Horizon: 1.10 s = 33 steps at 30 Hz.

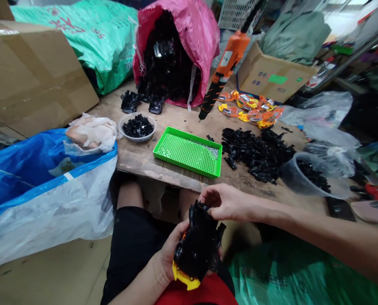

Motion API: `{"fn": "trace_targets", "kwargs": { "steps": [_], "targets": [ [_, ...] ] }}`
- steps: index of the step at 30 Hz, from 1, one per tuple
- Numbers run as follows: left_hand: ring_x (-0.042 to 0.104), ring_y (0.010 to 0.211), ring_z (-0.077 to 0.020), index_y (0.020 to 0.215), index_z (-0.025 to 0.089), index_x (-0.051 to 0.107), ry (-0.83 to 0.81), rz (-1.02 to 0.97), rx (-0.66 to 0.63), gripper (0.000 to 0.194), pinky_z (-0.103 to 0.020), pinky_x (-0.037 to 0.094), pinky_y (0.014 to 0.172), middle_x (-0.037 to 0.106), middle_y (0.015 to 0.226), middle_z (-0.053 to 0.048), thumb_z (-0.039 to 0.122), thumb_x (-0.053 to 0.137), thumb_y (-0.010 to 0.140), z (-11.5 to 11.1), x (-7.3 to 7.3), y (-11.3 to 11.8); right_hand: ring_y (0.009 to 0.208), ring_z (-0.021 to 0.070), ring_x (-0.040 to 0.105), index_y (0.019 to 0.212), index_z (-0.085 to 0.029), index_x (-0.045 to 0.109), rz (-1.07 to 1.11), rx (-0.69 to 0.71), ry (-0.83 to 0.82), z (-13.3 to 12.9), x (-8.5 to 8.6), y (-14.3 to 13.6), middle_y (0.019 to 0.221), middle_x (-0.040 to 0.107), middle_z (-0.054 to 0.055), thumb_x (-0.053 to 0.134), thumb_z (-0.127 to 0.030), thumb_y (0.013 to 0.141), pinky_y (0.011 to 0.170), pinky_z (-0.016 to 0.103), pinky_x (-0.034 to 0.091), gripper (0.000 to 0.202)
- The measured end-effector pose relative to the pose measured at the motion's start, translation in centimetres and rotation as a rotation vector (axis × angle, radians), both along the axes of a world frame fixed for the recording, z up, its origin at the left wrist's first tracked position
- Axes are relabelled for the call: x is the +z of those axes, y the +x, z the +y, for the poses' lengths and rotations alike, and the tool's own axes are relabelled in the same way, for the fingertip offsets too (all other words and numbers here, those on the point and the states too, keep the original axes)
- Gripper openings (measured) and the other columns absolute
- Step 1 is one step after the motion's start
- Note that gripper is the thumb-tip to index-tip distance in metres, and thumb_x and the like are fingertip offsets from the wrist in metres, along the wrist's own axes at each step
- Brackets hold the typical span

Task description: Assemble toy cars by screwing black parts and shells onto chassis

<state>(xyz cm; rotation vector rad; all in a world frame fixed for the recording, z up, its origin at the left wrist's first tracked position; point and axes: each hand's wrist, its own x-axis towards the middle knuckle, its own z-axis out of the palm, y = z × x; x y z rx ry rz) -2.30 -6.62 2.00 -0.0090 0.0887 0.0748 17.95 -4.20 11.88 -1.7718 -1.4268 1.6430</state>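
Observation:
Above my lap, a toy car body (197, 243) lies with its black underside up and a yellow bumper edge toward me. My left hand (171, 250) is wrapped around it from below, fingertips showing on both sides. At the far end of the car, the thumb and fingers of my right hand (222, 201) are pinched together over a small black part (201, 206); its exact shape is partly hidden. Just beyond stands a green perforated tray (176, 159) with small metal screws (211, 151) in its right corner.
An orange electric screwdriver (223, 67) hangs over the table. Black plastic parts (255, 152) are heaped right, near orange-yellow car shells (255, 108) and a clear tub (315, 176). A bowl of black parts (138, 127), pink sack (204, 34) and blue-lined bag (49, 169) stand around.

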Motion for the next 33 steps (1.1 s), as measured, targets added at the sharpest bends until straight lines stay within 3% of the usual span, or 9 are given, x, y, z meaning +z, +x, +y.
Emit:
{"fn": "trace_targets", "kwargs": {
  "steps": [6,14,21,25,28,31,33],
  "targets": [
    [0.074,0.086,-0.0257,0.12,0.003,0.068,0.02,0.1,0.064,0.073,-0.033,0.053,0.071,0.077,0.104,-0.019,0.066,0.046,0.093,1.0,-0.1,-0.8,0.067,0.0125,0.061,0.086,-0.018,0.065,0.012,0.106,0.036,2.5,0.5,-0.4,0.077,0.068,-0.003,0.059,-0.015,0.056,0.061,0.022,0.05,0.03],
    [0.074,0.091,-0.0302,0.123,0.007,0.068,0.132,0.061,0.214,0.069,-0.039,0.053,0.082,0.076,0.104,-0.019,0.066,0.046,0.094,2.6,1.9,-0.8,0.066,0.0109,0.056,0.088,-0.017,0.063,-0.025,0.213,0.081,4.8,1.8,-1.5,0.074,0.064,-0.004,0.058,-0.014,0.057,0.056,0.02,0.044,0.032],
    [0.072,0.101,-0.036,0.136,0.014,0.06,0.178,0.005,0.159,0.081,-0.047,0.051,0.089,0.074,0.113,-0.019,0.077,0.052,0.085,3.4,0.5,-0.8,0.064,0.0089,0.054,0.089,-0.017,0.062,0.006,0.185,0.028,5.4,1.9,-2.6,0.073,0.062,-0.005,0.058,-0.007,0.055,0.056,0.018,0.044,0.036],
    [0.072,0.101,-0.0338,0.138,0.013,0.058,0.147,0.038,0.151,0.081,-0.043,0.05,0.091,0.074,0.113,-0.02,0.075,0.053,0.086,4.0,0.8,-1.2,0.066,0.0103,0.055,0.093,-0.016,0.065,-0.017,0.192,0.078,5.3,2.7,-2.6,0.076,0.064,-0.003,0.064,-0.01,0.063,0.058,0.02,0.046,0.03],
    [0.072,0.101,-0.0327,0.141,0.013,0.056,0.124,0.041,0.172,0.081,-0.042,0.049,0.093,0.074,0.114,-0.019,0.073,0.055,0.086,4.2,1.1,-1.5,0.074,0.0155,0.063,0.096,-0.016,0.069,-0.136,0.243,0.145,5.8,4.1,-0.9,0.085,0.071,0.003,0.07,-0.023,0.074,0.066,0.026,0.052,0.024],
    [0.072,0.101,-0.0325,0.143,0.013,0.055,0.109,0.039,0.178,0.079,-0.042,0.048,0.095,0.075,0.113,-0.018,0.07,0.055,0.088,4.2,1.0,-1.8,0.077,0.0198,0.066,0.091,-0.018,0.071,-0.377,0.039,0.398,7.8,5.6,2.0,0.086,0.072,0.007,0.069,-0.032,0.08,0.07,0.032,0.055,0.018],
    [0.072,0.101,-0.032,0.143,0.013,0.055,0.104,0.051,0.177,0.078,-0.041,0.048,0.095,0.076,0.112,-0.018,0.069,0.055,0.089,4.1,0.8,-1.9,0.09,0.0227,0.067,0.112,-0.02,0.066,-0.403,-0.199,0.705,9.8,6.5,3.7,0.099,0.071,0.009,0.075,-0.032,0.076,0.076,0.035,0.056,0.039]
  ]
}}
